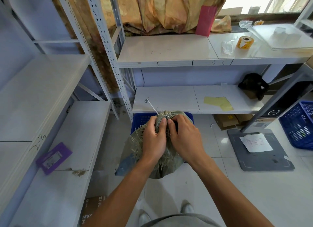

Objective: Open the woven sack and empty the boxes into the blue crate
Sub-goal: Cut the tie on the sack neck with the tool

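Note:
A grey-green woven sack with frayed threads stands tied shut on top of a blue crate on the floor. My left hand grips the bunched neck of the sack from the left. My right hand pinches the neck at the white tie, whose free end sticks up to the left. The boxes are hidden inside the sack. Most of the crate is covered by the sack.
White shelving stands to the left and ahead. A second blue crate sits on the surface at the right beside a grey scanner stand. Cardboard boxes lie under the far shelf. A purple card lies on the left shelf.

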`<action>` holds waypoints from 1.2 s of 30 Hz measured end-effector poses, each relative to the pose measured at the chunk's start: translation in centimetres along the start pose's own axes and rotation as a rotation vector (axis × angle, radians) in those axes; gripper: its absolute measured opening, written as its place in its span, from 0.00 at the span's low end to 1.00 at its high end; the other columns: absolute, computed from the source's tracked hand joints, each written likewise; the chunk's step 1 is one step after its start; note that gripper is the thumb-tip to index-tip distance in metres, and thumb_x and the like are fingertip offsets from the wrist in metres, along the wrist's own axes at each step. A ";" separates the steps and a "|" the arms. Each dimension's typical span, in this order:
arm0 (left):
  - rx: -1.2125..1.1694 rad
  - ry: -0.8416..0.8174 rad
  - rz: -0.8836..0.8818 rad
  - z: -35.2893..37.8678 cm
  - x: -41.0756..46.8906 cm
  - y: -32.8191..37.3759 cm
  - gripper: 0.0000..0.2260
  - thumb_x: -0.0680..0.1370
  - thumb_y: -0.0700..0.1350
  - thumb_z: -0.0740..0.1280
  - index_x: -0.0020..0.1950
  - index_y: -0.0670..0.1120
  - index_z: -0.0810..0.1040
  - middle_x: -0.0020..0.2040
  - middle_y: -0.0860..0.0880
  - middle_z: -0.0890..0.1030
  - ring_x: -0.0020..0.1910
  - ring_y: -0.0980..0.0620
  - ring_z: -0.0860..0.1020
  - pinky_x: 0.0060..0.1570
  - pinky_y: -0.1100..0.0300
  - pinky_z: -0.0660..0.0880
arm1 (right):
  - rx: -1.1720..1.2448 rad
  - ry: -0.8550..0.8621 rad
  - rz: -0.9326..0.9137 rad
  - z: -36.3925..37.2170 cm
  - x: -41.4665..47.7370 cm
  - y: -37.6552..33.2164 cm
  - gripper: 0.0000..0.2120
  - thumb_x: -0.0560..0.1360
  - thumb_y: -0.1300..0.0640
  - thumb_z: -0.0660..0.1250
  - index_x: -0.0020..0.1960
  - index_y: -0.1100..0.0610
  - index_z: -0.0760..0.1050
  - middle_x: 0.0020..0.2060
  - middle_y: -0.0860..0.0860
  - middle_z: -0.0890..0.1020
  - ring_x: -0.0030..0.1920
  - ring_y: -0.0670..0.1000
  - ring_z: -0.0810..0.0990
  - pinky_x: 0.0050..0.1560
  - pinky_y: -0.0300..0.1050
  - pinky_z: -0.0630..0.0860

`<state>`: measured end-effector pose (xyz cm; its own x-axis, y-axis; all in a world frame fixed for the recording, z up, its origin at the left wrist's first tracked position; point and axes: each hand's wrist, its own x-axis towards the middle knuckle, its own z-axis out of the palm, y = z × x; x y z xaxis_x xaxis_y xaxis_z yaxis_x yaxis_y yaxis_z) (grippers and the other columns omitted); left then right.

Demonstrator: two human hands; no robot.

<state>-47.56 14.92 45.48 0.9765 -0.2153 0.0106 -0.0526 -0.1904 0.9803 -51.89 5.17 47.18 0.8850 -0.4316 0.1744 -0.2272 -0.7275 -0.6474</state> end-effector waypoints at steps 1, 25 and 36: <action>0.001 0.000 -0.003 0.0 0.0 0.0 0.09 0.84 0.55 0.61 0.55 0.52 0.78 0.50 0.54 0.83 0.52 0.54 0.81 0.56 0.49 0.78 | -0.001 0.002 -0.004 0.0 0.0 0.0 0.13 0.83 0.46 0.56 0.52 0.53 0.74 0.46 0.46 0.77 0.43 0.50 0.77 0.43 0.49 0.75; 0.097 0.032 0.058 0.3 0.1 -0.8 0.08 0.85 0.53 0.60 0.53 0.52 0.76 0.47 0.55 0.82 0.48 0.56 0.80 0.52 0.50 0.79 | -0.051 -0.002 0.088 0.6 0.5 -0.5 0.15 0.83 0.46 0.54 0.54 0.54 0.75 0.51 0.49 0.78 0.47 0.52 0.78 0.49 0.53 0.77; 0.274 0.039 0.165 -1.0 1.2 -0.9 0.08 0.85 0.52 0.59 0.51 0.51 0.76 0.45 0.55 0.81 0.46 0.57 0.79 0.46 0.59 0.75 | -0.353 -0.025 -0.032 -0.3 1.8 -1.3 0.17 0.84 0.46 0.53 0.53 0.57 0.74 0.49 0.53 0.78 0.43 0.56 0.80 0.39 0.48 0.71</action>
<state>-46.13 15.77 44.86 0.9570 -0.2294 0.1778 -0.2603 -0.4077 0.8752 -50.13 5.18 48.55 0.9028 -0.3955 0.1691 -0.3218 -0.8819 -0.3446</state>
